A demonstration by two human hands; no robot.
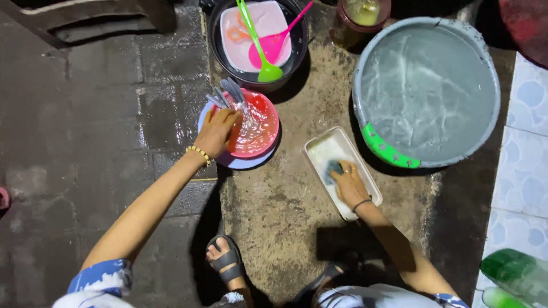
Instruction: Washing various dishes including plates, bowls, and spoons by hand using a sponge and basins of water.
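Note:
My left hand (217, 132) grips the left rim of a red bowl (260, 122) that sits on a pale blue plate (242, 162). Several grey spoons (227, 94) stick up above that hand, held with the bowl's rim. My right hand (349, 183) presses a dark blue sponge (333, 169) into a white rectangular tray (331, 149) of soapy water on the ground.
A black basin (297, 48) at the top holds a white square plate (262, 25), a green spoon (264, 60) and a pink spatula (273, 44). A large grey tub of water (428, 85) stands right, a brown jar (359, 20) behind it. My sandalled foot (225, 262) is below.

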